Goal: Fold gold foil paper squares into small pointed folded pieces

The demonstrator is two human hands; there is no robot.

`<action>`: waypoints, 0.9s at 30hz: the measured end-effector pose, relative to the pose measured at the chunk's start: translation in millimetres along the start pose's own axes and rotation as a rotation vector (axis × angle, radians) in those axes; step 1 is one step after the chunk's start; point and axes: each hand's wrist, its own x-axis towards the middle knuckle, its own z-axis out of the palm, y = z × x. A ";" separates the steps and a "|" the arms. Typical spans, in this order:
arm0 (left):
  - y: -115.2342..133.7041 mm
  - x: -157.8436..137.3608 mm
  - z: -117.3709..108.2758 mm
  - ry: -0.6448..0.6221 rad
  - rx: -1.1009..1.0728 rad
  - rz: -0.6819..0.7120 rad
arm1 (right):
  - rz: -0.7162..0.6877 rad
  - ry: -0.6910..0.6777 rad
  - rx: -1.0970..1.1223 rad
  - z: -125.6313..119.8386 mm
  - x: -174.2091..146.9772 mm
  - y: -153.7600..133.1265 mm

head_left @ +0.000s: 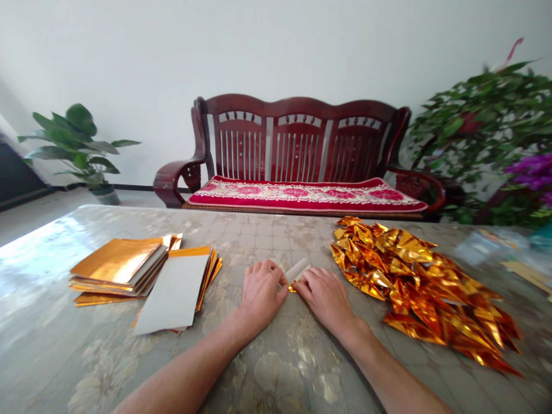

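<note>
Between my two hands, at the middle of the table, is a sheet of gold foil paper [297, 268], partly rolled or folded, with its pale back showing and a bit of gold at the near edge. My left hand [264, 288] grips its left end, fingers curled. On the other end, the fingers of my right hand [325, 293] are closed at the gold edge. Flat foil sheets lie in a gold-topped stack [118, 260] and a white-topped stack [175, 293] to the left. A heap of folded gold foil pieces [414, 282] spreads to the right.
The table [267, 368] has a patterned cover. Blurred clear plastic bags [491, 246] sit at its right edge. Beyond stands a dark wooden bench [295, 144] with a red floral cushion [302, 194]. Potted plants [81, 144] flank it.
</note>
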 end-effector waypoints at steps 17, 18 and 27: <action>-1.8 -11.8 0.3 0.016 0.051 0.278 | 0.021 -0.068 -0.042 -1.8 -6.9 1.0; -2.1 -13.1 0.6 0.026 0.066 0.293 | 0.023 -0.067 -0.043 -1.8 -7.0 1.0; -5.7 -10.9 8.2 0.009 0.142 0.573 | 0.023 -0.023 -0.045 1.8 -8.1 3.5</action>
